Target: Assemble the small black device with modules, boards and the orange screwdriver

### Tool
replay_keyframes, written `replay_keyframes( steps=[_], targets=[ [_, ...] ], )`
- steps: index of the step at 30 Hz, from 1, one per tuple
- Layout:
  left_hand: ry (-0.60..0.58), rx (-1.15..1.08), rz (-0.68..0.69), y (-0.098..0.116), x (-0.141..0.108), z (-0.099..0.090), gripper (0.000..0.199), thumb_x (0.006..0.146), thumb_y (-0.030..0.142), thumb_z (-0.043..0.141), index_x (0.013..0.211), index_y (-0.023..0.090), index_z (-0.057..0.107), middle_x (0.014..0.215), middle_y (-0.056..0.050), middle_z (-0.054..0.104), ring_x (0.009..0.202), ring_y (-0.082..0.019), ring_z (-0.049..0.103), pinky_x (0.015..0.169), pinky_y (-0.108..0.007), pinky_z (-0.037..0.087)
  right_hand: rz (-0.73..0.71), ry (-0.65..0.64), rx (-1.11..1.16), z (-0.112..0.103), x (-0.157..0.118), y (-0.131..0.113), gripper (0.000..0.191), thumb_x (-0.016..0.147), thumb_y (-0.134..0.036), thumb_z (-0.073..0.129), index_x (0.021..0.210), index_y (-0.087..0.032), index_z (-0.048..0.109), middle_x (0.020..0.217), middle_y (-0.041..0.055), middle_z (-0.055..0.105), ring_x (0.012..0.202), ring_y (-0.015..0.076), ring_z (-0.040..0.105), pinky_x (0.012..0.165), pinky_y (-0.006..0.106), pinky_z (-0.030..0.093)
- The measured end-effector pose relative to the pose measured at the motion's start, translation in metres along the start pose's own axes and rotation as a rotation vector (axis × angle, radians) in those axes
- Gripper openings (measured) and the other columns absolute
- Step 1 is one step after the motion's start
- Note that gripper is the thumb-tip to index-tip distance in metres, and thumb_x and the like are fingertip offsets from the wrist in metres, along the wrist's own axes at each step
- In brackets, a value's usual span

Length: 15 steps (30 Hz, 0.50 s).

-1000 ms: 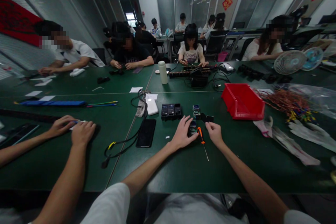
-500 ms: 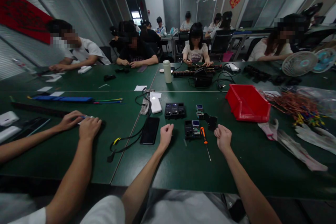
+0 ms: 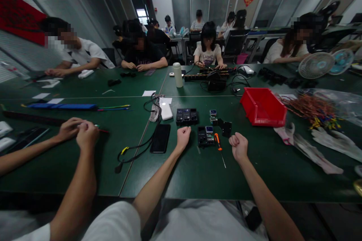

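Fists, both of them: my left hand [image 3: 184, 138] is closed to the left of the near box [image 3: 201, 136], my right hand [image 3: 239, 146] closed to its right, and neither touches it. I see nothing in either one, though I cannot tell whether something tiny is hidden inside the curled fingers.

The near box sits on the bench [image 3: 203, 182] between my hands and looks only partly covered: its left part is black, while a small screen [image 3: 209, 129] and green parts [image 3: 210, 139] show on its right. Just beside it on that right side lies the screwdriver [image 3: 217, 140], let go. Behind it and to the right are a loose board [image 3: 213, 113] and a dark plate [image 3: 226, 128], perhaps two pieces, neither of them in the box. I'd judge those to be what is left over.

Behind and left of the near box stands the far box [image 3: 187, 117], with three dark panels in a row; it looks the more complete of the two. My phone [image 3: 160, 138] is farther left. The red tray [image 3: 268, 119] stands well to the right.
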<state>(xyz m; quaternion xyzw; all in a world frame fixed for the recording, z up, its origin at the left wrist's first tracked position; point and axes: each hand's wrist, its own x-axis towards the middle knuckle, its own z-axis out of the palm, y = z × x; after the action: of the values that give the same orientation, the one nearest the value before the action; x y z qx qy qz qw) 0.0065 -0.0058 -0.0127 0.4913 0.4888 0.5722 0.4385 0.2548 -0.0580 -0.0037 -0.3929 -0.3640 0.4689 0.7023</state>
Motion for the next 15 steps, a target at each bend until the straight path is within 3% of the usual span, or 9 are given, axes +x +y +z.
replay_keyframes(
  steps=[6, 15],
  targets=[
    [-0.018, -0.203, -0.040, -0.001, 0.008, 0.014, 0.045, 0.075, 0.041, 0.054, 0.047, 0.017, 0.029, 0.042, 0.006, 0.026, 0.039, -0.004, 0.023, 0.042, -0.021, 0.018, -0.050, -0.006, -0.023, 0.003, 0.004, 0.002, 0.039, 0.081, -0.023, 0.054, 0.049, -0.019, 0.032, 0.046, -0.0064, 0.030, 0.040, 0.0061, 0.028, 0.041, 0.023, 0.026],
    [-0.139, -0.422, -0.064, 0.001, 0.006, 0.008, 0.038, 0.080, 0.032, 0.040, 0.050, 0.019, 0.021, 0.043, 0.008, 0.017, 0.037, -0.005, 0.020, 0.042, -0.021, 0.025, -0.092, 0.075, -0.061, 0.013, 0.022, 0.026, 0.047, 0.075, -0.031, 0.062, 0.047, -0.020, 0.025, 0.043, -0.0100, 0.019, 0.035, 0.0042, 0.019, 0.037, 0.022, 0.016]
  ],
)
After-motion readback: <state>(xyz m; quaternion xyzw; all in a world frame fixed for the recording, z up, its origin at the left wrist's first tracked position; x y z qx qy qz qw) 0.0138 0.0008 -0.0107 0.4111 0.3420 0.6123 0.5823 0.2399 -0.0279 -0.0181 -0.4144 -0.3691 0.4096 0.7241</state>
